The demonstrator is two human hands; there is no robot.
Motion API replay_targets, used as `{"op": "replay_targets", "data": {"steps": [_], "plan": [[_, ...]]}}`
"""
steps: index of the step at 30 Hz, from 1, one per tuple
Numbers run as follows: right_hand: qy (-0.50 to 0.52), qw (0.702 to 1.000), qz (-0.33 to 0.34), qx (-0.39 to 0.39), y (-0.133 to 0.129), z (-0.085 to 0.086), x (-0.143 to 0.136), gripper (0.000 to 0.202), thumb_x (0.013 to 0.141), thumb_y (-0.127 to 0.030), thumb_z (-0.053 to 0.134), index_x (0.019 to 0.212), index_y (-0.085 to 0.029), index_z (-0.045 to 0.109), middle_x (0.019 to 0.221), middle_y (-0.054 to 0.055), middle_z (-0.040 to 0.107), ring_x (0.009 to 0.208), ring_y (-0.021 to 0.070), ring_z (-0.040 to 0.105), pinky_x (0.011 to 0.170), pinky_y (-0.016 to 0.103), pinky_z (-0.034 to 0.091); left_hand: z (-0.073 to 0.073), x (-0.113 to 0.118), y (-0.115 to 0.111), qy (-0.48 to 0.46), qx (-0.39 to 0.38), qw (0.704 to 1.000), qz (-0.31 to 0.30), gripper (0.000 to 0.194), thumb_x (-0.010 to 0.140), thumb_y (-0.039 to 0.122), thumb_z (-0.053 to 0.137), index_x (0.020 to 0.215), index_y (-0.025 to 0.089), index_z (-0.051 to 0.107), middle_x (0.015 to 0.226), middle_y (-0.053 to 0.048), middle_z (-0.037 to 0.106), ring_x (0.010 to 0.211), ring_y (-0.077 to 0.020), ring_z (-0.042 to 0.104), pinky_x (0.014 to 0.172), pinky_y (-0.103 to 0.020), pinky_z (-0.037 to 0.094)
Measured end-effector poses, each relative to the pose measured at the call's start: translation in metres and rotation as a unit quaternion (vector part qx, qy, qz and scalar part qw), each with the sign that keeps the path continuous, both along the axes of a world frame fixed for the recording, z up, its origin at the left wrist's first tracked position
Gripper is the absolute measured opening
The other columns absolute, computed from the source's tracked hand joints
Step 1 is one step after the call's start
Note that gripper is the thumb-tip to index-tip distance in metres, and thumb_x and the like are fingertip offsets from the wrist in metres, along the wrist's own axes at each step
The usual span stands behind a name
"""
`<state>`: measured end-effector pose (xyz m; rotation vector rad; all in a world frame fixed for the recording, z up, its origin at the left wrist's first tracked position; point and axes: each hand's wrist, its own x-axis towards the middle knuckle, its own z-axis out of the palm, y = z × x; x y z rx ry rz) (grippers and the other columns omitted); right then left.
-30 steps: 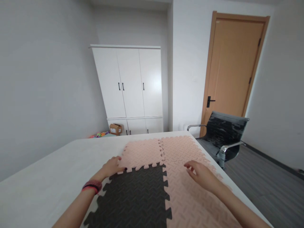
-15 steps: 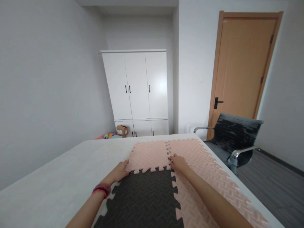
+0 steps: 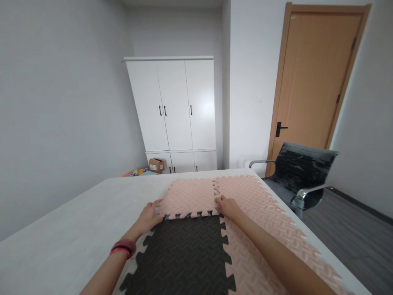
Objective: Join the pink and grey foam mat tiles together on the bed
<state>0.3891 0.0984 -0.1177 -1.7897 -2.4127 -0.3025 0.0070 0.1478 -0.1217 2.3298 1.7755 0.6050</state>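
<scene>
Pink foam tile (image 3: 188,197) lies flat on the bench (image 3: 76,229), just beyond both our hands. Our left hand (image 3: 150,215) pinches its near-left corner; our right hand (image 3: 227,207) presses fingers on its near-right corner, above the dark tile (image 3: 184,254).

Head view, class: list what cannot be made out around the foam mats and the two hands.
- Left hand: fingertips hidden at the near edge of the small pink mat; grip unclear.
- Right hand: fingers curl at the seam; what they pinch is hidden.
- Dark grey mat: near edge cut off by the bottom of the picture.
- Long pink mat: partly covered by the right forearm.
- Cardboard box: label too small to read.
</scene>
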Motion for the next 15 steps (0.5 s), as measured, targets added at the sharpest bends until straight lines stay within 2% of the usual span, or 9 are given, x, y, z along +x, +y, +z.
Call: {"op": "replay_targets", "data": {"steps": [4,9,12,15], "plan": [[-0.004,1.0,0.009,0.003,-0.006,0.002,0.0,0.026,0.088,-0.031,0.042,0.113,-0.026,0.048,0.109,0.008,0.059,0.086,0.0224,0.064,0.067,0.032,0.047,0.002,-0.001,-0.007,0.01,0.017,1.0,0.02,0.072,0.061,0.037,0.055,0.128,0.013,0.04,0.115,-0.011,0.053,0.105,-0.0256,0.053,0.096,-0.039,0.041],[0.004,1.0,0.002,-0.002,-0.009,0.002,0.001,0.028,0.09,-0.032,0.039,0.117,-0.025,0.045,0.11,0.008,0.058,0.085,0.0216,0.063,0.066,0.031,0.046,0.005,0.0,-0.014,0.031,0.037,0.998,0.029,0.074,0.063,0.037,0.052,0.132,0.016,0.034,0.123,-0.011,0.048,0.115,-0.0286,0.045,0.1,-0.043,0.036],[0.01,1.0,-0.02,-0.004,-0.007,-0.001,0.001,0.028,0.09,-0.03,0.039,0.117,-0.023,0.046,0.109,0.009,0.058,0.086,0.0224,0.063,0.066,0.032,0.046,0.001,0.008,-0.007,0.04,0.026,0.998,0.03,0.073,0.066,0.038,0.049,0.133,0.015,0.032,0.125,-0.013,0.047,0.115,-0.029,0.045,0.1,-0.044,0.036],[0.011,0.999,-0.036,-0.012,-0.005,-0.003,0.001,0.026,0.087,-0.032,0.045,0.11,-0.022,0.051,0.107,0.009,0.059,0.088,0.0234,0.063,0.068,0.032,0.046,-0.005,0.016,0.004,0.041,-0.009,0.999,0.022,0.071,0.064,0.036,0.051,0.13,0.011,0.038,0.122,-0.015,0.051,0.113,-0.0286,0.048,0.099,-0.042,0.038]]}}
